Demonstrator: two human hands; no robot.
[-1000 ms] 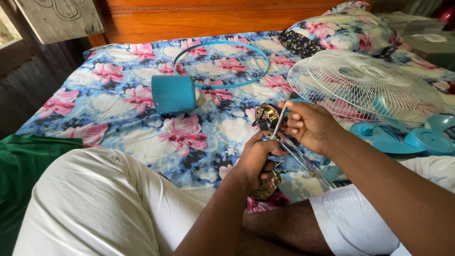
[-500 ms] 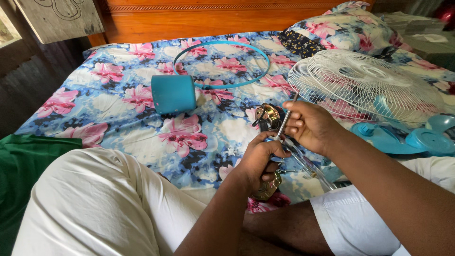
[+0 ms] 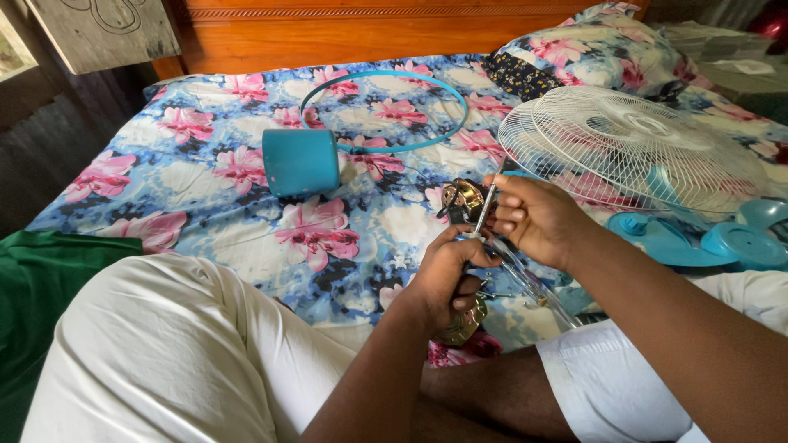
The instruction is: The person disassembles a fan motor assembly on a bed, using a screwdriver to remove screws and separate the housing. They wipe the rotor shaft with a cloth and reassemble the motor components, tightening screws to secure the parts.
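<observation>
I sit on a bed with a floral sheet (image 3: 205,221). My left hand (image 3: 447,275) grips a brass-coloured fan motor (image 3: 461,326) low over my lap, with another part of it (image 3: 464,199) showing above the fingers. My right hand (image 3: 529,217) holds a screwdriver (image 3: 486,201) by its clear handle, the metal shaft pointing up and left against the motor. Both hands are close together, almost touching.
A white wire fan guard (image 3: 632,148) lies to the right, over blue fan parts (image 3: 706,238). A blue cylindrical cover (image 3: 300,162) and a blue ring (image 3: 386,111) rest on the sheet further away. A pillow (image 3: 591,49), wooden headboard (image 3: 369,29) and green cloth (image 3: 41,279) border the bed.
The hands have stayed nearly in place. My right hand has shifted the screwdriver slightly against the motor; nothing was picked up or let go.
</observation>
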